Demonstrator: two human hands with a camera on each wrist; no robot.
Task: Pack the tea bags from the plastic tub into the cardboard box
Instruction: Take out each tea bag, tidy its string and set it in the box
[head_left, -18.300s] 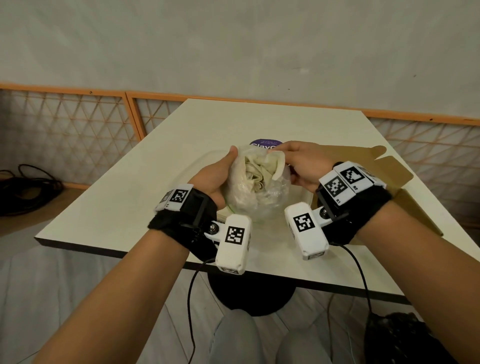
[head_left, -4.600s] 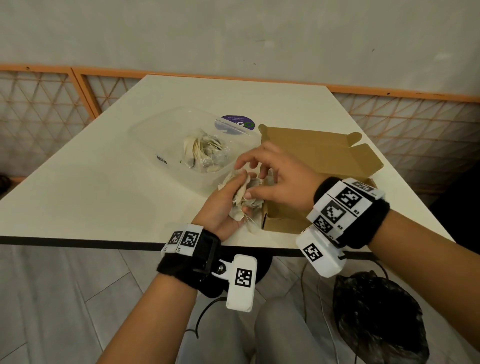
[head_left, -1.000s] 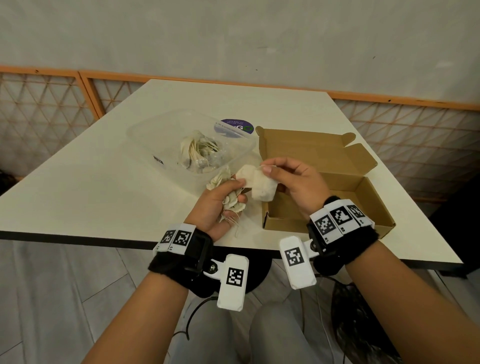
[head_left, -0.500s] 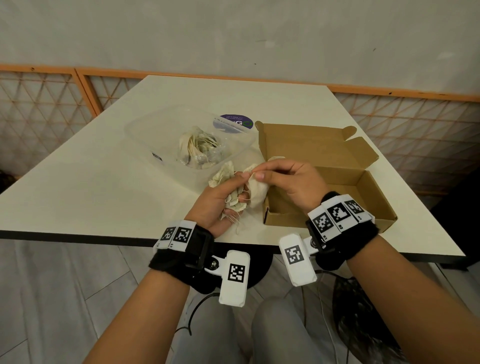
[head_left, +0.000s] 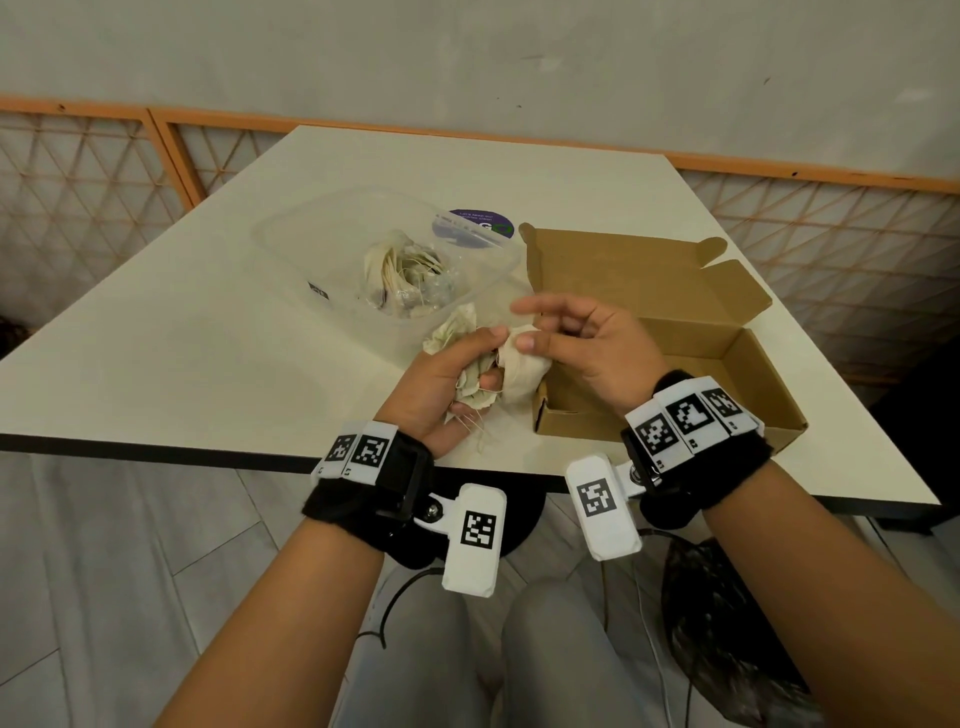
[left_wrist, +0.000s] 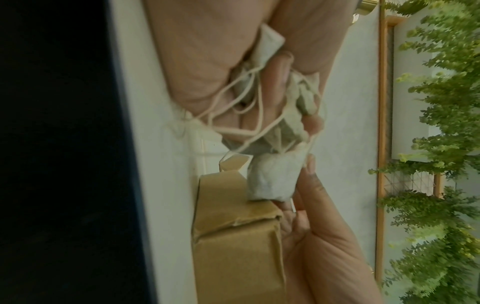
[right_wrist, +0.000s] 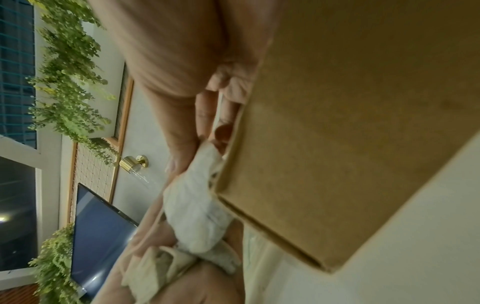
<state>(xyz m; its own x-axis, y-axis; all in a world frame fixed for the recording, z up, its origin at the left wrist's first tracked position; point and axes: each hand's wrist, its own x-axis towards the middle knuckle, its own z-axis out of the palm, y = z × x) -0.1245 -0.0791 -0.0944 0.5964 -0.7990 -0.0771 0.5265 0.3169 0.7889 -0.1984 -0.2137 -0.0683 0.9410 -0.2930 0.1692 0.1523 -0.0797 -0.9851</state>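
My left hand (head_left: 457, 366) grips a bunch of cream tea bags (head_left: 470, 389) just left of the box's near corner, and their strings (left_wrist: 233, 107) dangle over its fingers. My right hand (head_left: 558, 338) pinches a single tea bag (head_left: 522, 366) against that bunch, thumb on top and index finger lifted. That single tea bag (left_wrist: 272, 179) hangs beside the corner of the open cardboard box (head_left: 727, 364); the part of the box's inside that shows is bare. The clear plastic tub (head_left: 322, 234) behind my hands holds more tea bags (head_left: 405, 278).
A purple round label (head_left: 475, 222) lies at the tub's far side. The box lid (head_left: 623, 275) stands open toward the back. The white table (head_left: 182, 353) ends just under my wrists. A dark bag (head_left: 727, 639) sits on the floor at right.
A second ago my right hand held the single tea bag higher and apart; it has come down against the left hand's bunch. The right index finger has lifted.
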